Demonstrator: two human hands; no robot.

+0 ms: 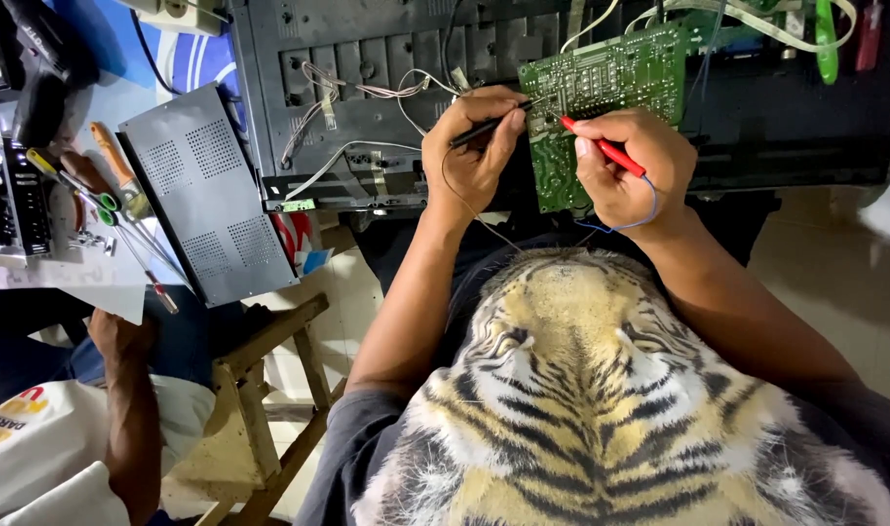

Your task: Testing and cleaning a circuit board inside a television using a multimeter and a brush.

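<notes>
Left fingers: the left hand (474, 146) is pinched shut on a black probe (489, 125), its tip resting at the left edge of the circuit board
Right fingers: the right hand (625, 170) is clamped on a red probe (601, 146), whose tip touches the board's solder side just beside the black tip
Probes: two, one black and one red; a thin dark lead loops down from the black one, a blue lead (644, 209) curls under the right wrist
Circuit board: one green circuit board (601, 88), tilted up on edge between the two hands, solder face toward the camera, covered in pale silvery joints and fine traces; its lower strip runs down between the wrists
Board position: in front of the open dark chassis (367, 88), above the person's lap, upper middle of the view
Wires: a bundle of thin white and grey wires (357, 93) lying across the chassis; exact count cannot be told
Cover: one grey perforated metal cover (206, 195) leaning left of the chassis
Screwdrivers: at least two, an orange-handled screwdriver (113, 156) and a green-and-yellow one beside it, on the bench at left
Stool: one wooden stool (269, 390) below the cover
Other person: one co-worker's hand (118, 336) resting at lower left, well apart from the board
</notes>
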